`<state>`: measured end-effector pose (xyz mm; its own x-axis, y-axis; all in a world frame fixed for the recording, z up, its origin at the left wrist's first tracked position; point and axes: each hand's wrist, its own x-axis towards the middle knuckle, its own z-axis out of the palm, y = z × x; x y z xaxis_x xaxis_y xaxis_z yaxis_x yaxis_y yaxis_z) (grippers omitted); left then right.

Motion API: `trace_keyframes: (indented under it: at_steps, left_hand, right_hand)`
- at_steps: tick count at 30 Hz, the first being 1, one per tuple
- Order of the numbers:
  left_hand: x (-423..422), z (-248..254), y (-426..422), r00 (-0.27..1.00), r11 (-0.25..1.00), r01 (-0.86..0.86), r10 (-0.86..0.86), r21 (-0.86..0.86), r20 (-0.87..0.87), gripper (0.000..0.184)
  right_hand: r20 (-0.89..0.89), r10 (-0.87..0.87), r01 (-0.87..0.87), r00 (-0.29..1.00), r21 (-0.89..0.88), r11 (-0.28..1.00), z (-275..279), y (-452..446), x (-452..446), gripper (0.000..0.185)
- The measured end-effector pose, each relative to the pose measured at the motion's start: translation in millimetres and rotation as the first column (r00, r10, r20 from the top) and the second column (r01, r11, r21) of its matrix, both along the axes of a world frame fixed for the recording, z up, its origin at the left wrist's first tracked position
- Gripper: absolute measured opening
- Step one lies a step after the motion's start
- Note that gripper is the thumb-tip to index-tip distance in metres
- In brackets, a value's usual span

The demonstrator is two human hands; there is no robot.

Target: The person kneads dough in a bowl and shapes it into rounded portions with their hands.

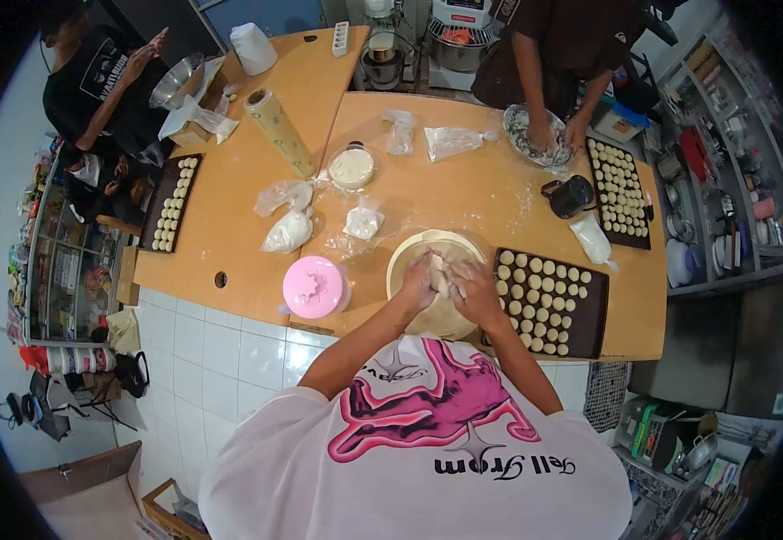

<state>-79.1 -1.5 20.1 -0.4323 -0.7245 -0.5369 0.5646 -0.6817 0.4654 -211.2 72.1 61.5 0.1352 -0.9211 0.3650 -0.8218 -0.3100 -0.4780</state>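
Observation:
A pale lump of dough (pixel 439 273) is held between my two hands over a wide cream-coloured bowl (pixel 393 270). My left hand (pixel 419 281) closes around its left side. On the other side, my right hand (pixel 474 290) presses against the dough with bent fingers. Flour or dough residue whitens both hands. Just right of the bowl lies a dark baking tray (pixel 593 315) with rows of small round dough balls (pixel 535 297). To the left stands a pink lidded container (pixel 312 288).
Flour bags (pixel 288 231), a bowl of white powder (pixel 352 167) and a film roll (pixel 281 133) stand on the wooden table (pixel 229 211). One co-worker's hands (pixel 553 137) work in a metal bowl (pixel 516 115); another person (pixel 94 81) stands far left. More trays (pixel 636 232) lie at the right.

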Motion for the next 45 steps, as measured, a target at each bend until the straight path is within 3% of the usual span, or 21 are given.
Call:
trace_keyframes:
  at_steps: [2,5,8,11,14,15,17,18,20,21,24,25,28,31,34,37,40,43,45]
  left_hand:
    - [0.8,-5.2,-7.6,0.997,0.996,-0.061,0.057,0.065,0.053,0.028]
    - [5.3,-17.2,-13.5,0.993,0.998,-0.064,0.064,0.002,0.101,0.033]
    - [5.1,3.4,-13.1,0.985,0.988,-0.105,0.087,0.115,0.151,0.036]
    - [4.4,34.4,-17.8,0.965,0.983,-0.143,0.112,0.114,0.238,0.037]
    - [8.2,31.9,-25.9,0.985,0.985,-0.13,0.115,0.114,0.132,0.035]
    - [9.4,25.3,-27.8,0.992,0.984,-0.13,0.13,0.125,0.009,0.035]
    - [10.8,7.2,-30.4,0.96,0.982,-0.12,0.151,0.144,-0.236,0.035]
    - [5.0,2.2,-27.1,0.986,0.993,-0.115,0.112,-0.017,-0.12,0.034]
    - [-10.7,-3.8,-11.6,0.989,0.944,-0.038,0.084,-0.329,0.125,0.033]
    - [-8.4,39.4,4.1,0.952,0.916,0.069,0.058,-0.395,0.301,0.031]
    - [-14.8,26.8,9.3,0.822,0.509,0.276,0.314,-0.815,0.475,0.032]
    - [-7.7,72.0,17.0,0.78,0.404,0.431,0.283,-0.807,0.558,0.033]
    - [-2.9,49.0,17.2,0.742,0.247,0.526,0.333,-0.813,0.582,0.034]
    - [1.0,30.9,15.5,0.704,0.089,0.612,0.39,-0.785,0.593,0.036]
    - [0.3,30.7,11.3,0.709,-0.017,0.595,0.481,-0.803,0.515,0.03]
    - [4.1,32.6,12.1,0.754,-0.017,0.517,0.482,-0.856,0.446,0.029]
    - [6.6,36.5,16.1,0.742,0.035,0.482,0.515,-0.876,0.429,0.025]
    - [5.1,24.8,12.2,0.675,0.175,0.516,0.519,-0.838,0.524,0.023]
    - [-1.4,18.9,-0.7,0.489,0.361,0.572,0.57,-0.736,0.66,0.019]
  right_hand:
    - [-0.013,0.068,-0.068,0.998,0.011,0.998,5.5,6.3,1.7,0.032]
    - [-0.032,0.133,-0.133,0.991,0.019,0.991,9.7,7.7,1.5,0.031]
    - [-0.064,0.169,-0.173,0.983,-0.053,0.984,13.1,6.0,-5.6,0.031]
    - [-0.003,0.19,-0.189,0.982,-0.147,0.971,16.6,4.9,-5.2,0.032]
    - [0.281,0.047,-0.011,0.959,-0.129,0.992,-10.1,4.6,-1.1,0.032]
    - [0.54,-0.064,0.063,0.839,0.02,0.998,-21.9,-0.2,3.5,0.034]
    - [0.85,-0.342,0.074,0.401,0.343,0.937,-38.1,-11.4,19.1,0.038]
    - [0.895,-0.418,-0.03,0.155,0.427,0.904,-32.1,-15.8,25.2,0.04]
    - [0.766,-0.555,-0.281,-0.325,0.482,0.83,-12.2,-27.4,35.5,0.046]
    - [0.731,-0.602,-0.251,-0.323,0.547,0.799,-11.5,-35.1,38.5,0.05]
    - [0.675,-0.655,-0.26,-0.338,0.602,0.755,-3.0,-43.9,40.4,0.053]
    - [0.727,-0.601,-0.269,-0.333,0.538,0.799,-13.8,-41.6,39.2,0.051]
    - [0.777,-0.45,-0.238,-0.44,0.382,0.893,-40.0,-47.5,40.7,0.049]
    - [0.799,-0.425,-0.295,-0.425,0.321,0.9,-45.6,-42.9,31.8,0.056]
    - [0.747,-0.428,-0.376,-0.508,0.255,0.891,-24.6,-36.9,21.7,0.06]
    - [0.674,-0.506,-0.486,-0.538,0.242,0.84,15.0,-29.0,23.0,0.068]
    - [0.637,-0.648,-0.487,-0.418,0.445,0.752,43.8,-30.3,33.0,0.075]
    - [0.593,-0.645,-0.545,-0.482,0.374,0.751,10.8,-44.8,30.0,0.078]
    - [0.591,-0.643,-0.546,-0.487,0.369,0.752,-2.0,-47.8,31.5,0.077]
